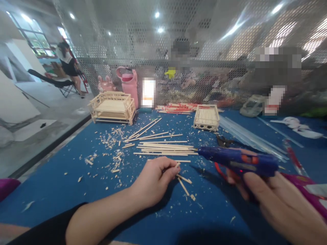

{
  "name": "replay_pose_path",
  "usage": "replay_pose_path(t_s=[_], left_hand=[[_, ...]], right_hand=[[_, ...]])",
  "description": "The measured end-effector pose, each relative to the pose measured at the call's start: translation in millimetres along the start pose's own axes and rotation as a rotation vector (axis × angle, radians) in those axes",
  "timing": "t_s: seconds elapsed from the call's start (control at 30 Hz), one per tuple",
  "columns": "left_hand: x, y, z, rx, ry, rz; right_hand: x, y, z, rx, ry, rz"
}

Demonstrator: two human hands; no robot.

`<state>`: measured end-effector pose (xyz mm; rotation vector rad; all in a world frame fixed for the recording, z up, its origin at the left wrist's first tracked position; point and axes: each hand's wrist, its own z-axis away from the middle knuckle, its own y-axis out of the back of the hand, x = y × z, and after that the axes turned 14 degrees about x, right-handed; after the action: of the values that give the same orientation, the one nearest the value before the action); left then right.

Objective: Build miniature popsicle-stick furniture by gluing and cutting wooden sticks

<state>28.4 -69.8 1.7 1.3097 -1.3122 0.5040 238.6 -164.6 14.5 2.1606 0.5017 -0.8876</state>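
My left hand (155, 180) is low over the blue table, thumb and finger pinched on a short wooden stick (178, 164). Just right of it, two short stick pieces (184, 188) lie close to the fingertips. My right hand (265, 194) grips a blue hot glue gun (237, 160), its nozzle pointing left toward a row of thin wooden sticks (166, 148). More sticks (145, 129) lie fanned out behind that row. A little bed-like stick model (112, 109) stands at the back left, and a smaller stick tray (206, 117) at the back right.
Wood crumbs (114, 143) litter the blue table (63, 200). Clear glue sticks (252, 136) and black-bladed pliers (224, 141) lie to the right. Behind stand a pink bottle (130, 85) and a perforated metal screen (153, 51). A person (66, 61) is at the far left.
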Motion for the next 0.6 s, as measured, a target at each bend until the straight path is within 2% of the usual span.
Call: replay_pose_path(t_s=[0.07, 0.17, 0.33, 0.43, 0.53, 0.6], left_hand=[[5.2, -5.1, 3.4, -0.019, 0.076, 0.109], [13.4, -18.9, 7.4, -0.047, 0.166, 0.302], [20.3, -39.8, 6.6, 0.008, 0.131, 0.424], [23.7, -41.6, 6.7, 0.025, 0.145, 0.562], [27.2, -36.8, 8.5, 0.031, 0.163, 0.653], [27.7, -32.2, 8.6, 0.068, 0.192, 0.659]], right_hand=[[-6.9, -11.6, 3.1, 0.049, -0.004, -0.062], [-22.9, -34.0, 4.9, 0.006, -0.021, -0.189], [-43.4, -63.1, 3.5, -0.004, -0.114, -0.363], [-44.4, -65.9, 9.0, -0.077, -0.150, -0.422], [-37.5, -60.6, 13.0, -0.253, -0.091, -0.441], [-26.7, -55.6, 3.3, -0.287, -0.032, -0.368]])
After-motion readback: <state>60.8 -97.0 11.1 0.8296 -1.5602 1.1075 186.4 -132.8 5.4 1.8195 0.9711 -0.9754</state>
